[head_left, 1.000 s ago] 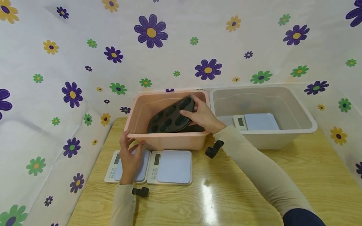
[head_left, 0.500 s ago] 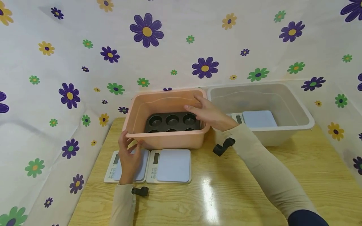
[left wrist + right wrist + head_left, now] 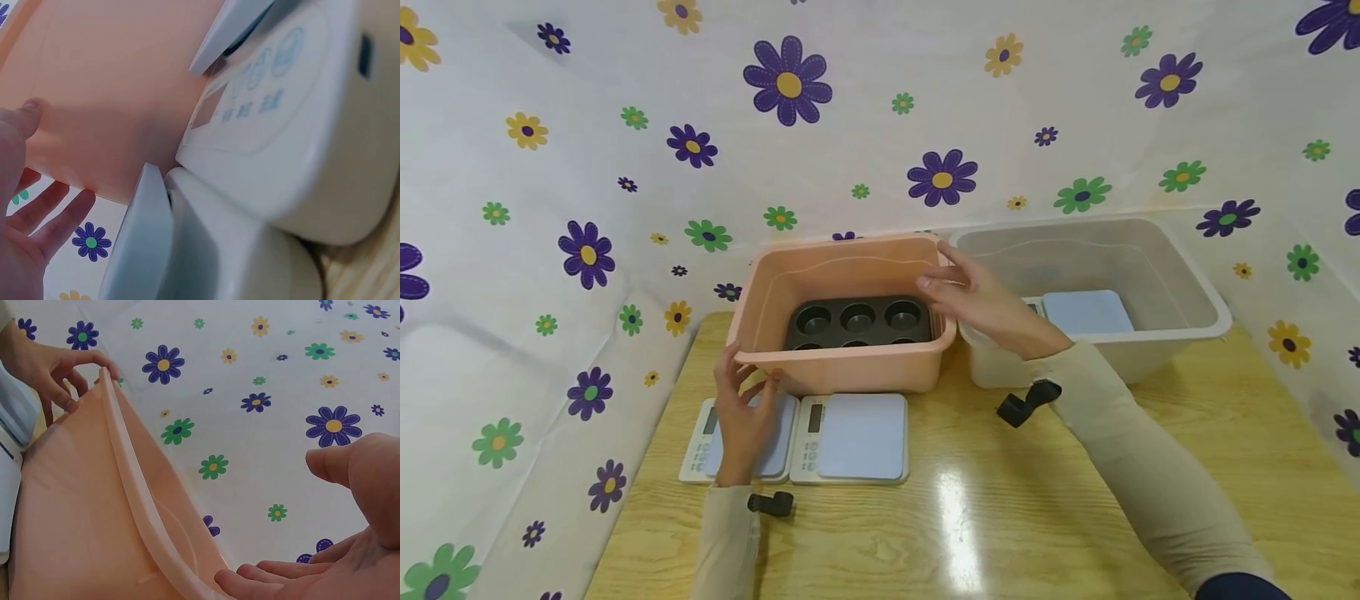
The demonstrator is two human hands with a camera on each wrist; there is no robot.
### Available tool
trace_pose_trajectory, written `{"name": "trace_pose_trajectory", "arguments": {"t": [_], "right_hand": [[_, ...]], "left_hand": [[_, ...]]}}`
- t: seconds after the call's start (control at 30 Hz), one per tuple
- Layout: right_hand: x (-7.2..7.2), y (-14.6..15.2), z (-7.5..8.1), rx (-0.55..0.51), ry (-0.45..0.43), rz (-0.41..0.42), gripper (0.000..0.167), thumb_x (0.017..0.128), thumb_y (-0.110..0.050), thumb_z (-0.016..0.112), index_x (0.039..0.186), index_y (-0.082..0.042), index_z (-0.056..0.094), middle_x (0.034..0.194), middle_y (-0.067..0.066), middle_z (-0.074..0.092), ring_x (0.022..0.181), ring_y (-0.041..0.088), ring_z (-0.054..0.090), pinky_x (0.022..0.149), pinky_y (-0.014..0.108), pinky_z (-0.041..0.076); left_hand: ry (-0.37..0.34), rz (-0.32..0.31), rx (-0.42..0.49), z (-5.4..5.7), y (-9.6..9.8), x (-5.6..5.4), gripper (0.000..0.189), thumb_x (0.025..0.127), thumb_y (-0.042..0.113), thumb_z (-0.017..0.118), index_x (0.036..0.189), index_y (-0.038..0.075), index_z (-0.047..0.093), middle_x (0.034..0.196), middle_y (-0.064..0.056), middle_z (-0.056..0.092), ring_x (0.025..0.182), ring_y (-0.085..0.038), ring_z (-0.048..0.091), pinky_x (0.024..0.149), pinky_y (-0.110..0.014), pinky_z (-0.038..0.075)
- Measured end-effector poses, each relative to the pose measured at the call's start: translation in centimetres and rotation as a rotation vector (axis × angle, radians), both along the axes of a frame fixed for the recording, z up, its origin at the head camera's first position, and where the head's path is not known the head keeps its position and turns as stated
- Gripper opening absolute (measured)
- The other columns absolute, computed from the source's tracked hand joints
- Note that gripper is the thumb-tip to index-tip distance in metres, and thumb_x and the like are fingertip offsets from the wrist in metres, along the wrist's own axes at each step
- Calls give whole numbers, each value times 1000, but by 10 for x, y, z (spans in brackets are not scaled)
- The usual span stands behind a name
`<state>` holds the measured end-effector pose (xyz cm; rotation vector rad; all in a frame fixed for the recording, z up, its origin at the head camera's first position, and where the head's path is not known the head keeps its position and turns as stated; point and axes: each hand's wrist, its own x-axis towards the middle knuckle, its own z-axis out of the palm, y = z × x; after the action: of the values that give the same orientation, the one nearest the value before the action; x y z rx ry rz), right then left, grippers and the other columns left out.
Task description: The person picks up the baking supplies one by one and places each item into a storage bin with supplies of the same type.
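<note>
A dark muffin tin point(image 3: 857, 318) with round cups lies flat on the floor of the pink plastic bin point(image 3: 842, 372); the bin's front wall hides its near part. My left hand point(image 3: 745, 412) holds the bin's front left corner, the thumb against the front wall and the fingers round the side, as the left wrist view shows. Over the bin's right end is my right hand point(image 3: 988, 304), fingers extended and nothing in them. In the right wrist view its fingertips point(image 3: 228, 581) are right at the bin's rim.
Two white kitchen scales point(image 3: 861, 437) lie side by side in front of the pink bin, the left one partly under my left hand. A grey bin point(image 3: 1213, 312) with another scale point(image 3: 1088, 311) inside stands at right. Behind hangs a flowered cloth point(image 3: 865, 133).
A second ago my right hand held the muffin tin tilted up in the pink bin. It has let go, the tin lies flat, and the hand has moved right. The left hand stays put.
</note>
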<state>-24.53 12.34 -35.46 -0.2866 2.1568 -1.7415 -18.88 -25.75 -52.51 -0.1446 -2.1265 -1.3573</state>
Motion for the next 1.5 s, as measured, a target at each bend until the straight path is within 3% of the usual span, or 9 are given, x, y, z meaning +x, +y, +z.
{"name": "trace_pose_trajectory", "arguments": {"t": [0.23, 0.53, 0.67, 0.77, 0.87, 1.0, 1.13, 1.23, 1.5], "right_hand": [[20, 33, 7, -13, 123, -25, 78, 117, -38, 50, 178, -20, 4, 178, 16, 36, 158, 38, 48, 120, 47, 53], [52, 82, 5, 59, 295, -81, 71, 120, -38, 40, 178, -26, 2, 176, 11, 41, 154, 38, 52, 102, 16, 59], [63, 99, 1, 101, 329, -129, 74, 119, -35, 46, 178, -25, 3, 174, 14, 43, 137, 8, 67, 96, 10, 58], [69, 108, -1, 113, 351, -148, 77, 117, -30, 51, 178, -23, 3, 173, 17, 44, 122, -14, 63, 96, 9, 57], [74, 117, -3, 109, 371, -154, 81, 116, -24, 55, 178, -22, 3, 173, 21, 43, 125, -16, 59, 97, 10, 57], [77, 130, -6, 140, 383, -175, 84, 115, -22, 58, 178, -21, 2, 172, 23, 43, 126, -19, 56, 96, 8, 57], [78, 144, -8, 172, 390, -199, 84, 115, -21, 58, 178, -22, 2, 171, 25, 43, 121, -19, 59, 94, 5, 55], [80, 154, -8, 190, 400, -210, 85, 115, -20, 58, 178, -23, 1, 172, 26, 42, 119, -19, 60, 94, 2, 53], [87, 177, -6, 247, 398, -280, 86, 114, -22, 59, 177, -34, 2, 173, 18, 44, 122, -22, 57, 93, 1, 51]], "left_hand": [[-43, 2, -12, 5, 0, 0, 81, 97, 5, 82, 164, 17, 38, 150, -22, 62, 128, -36, 69, 100, -38, 64], [-59, -72, 6, 7, -7, 7, 88, 98, -1, 78, 171, 20, 34, 154, -24, 61, 122, -18, 67, 98, -16, 60], [-77, -63, -13, 6, -10, 10, 94, 99, -1, 77, 175, 22, 26, 153, -24, 60, 124, -23, 69, 100, -16, 59], [-116, -26, 24, 5, -12, 14, 102, 99, 1, 78, 177, 23, 16, 152, -19, 62, 128, -34, 69, 97, -11, 57], [-143, 4, 61, 5, -17, 18, 105, 98, 1, 79, 176, 25, 13, 151, -17, 63, 132, -39, 67, 93, -5, 55], [-120, 47, 20, 3, -25, 21, 86, 99, 1, 78, 171, 16, 34, 145, -21, 66, 129, -35, 67, 90, -4, 54], [-80, 127, -62, 0, -34, 25, 42, 101, 4, 76, 142, -3, 66, 133, -25, 71, 122, -20, 65, 87, -3, 55], [-79, 194, -103, -1, -42, 30, 26, 102, 6, 76, 124, -6, 75, 126, -25, 73, 118, -12, 63, 84, -5, 55], [-163, 314, -173, -7, -63, 42, 23, 104, 12, 75, 120, -4, 77, 126, -25, 73, 121, -37, 66, 93, -39, 51]]}}
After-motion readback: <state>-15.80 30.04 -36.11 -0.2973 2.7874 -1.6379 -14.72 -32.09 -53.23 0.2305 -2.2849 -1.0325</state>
